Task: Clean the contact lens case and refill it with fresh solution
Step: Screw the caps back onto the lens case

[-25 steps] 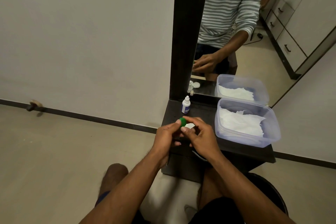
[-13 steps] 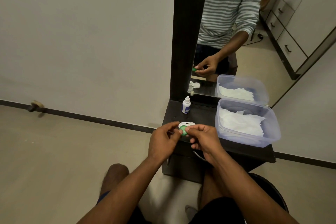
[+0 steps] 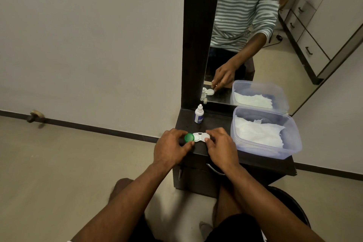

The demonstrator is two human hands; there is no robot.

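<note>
A white contact lens case [image 3: 200, 136] lies flat on the dark dresser top [image 3: 216, 124] near its front left corner. My left hand [image 3: 170, 148] pinches the round green cap [image 3: 189, 137] at the case's left end, thumb in front, fingers behind. My right hand [image 3: 221, 146] holds the case's right end with its fingertips and hides that end's well. A small white solution bottle [image 3: 199, 114] with a blue label stands upright behind the case, close to the mirror.
A clear plastic box [image 3: 282, 150] with white tissues fills the dresser's right side. A tall mirror [image 3: 245, 31] in a dark frame stands at the back and reflects a person in a striped shirt. Beige floor lies to the left.
Both hands have lowered the case from the air onto the dresser top. The green cap has shifted to the case's left end, and my right hand slid to the right end.
</note>
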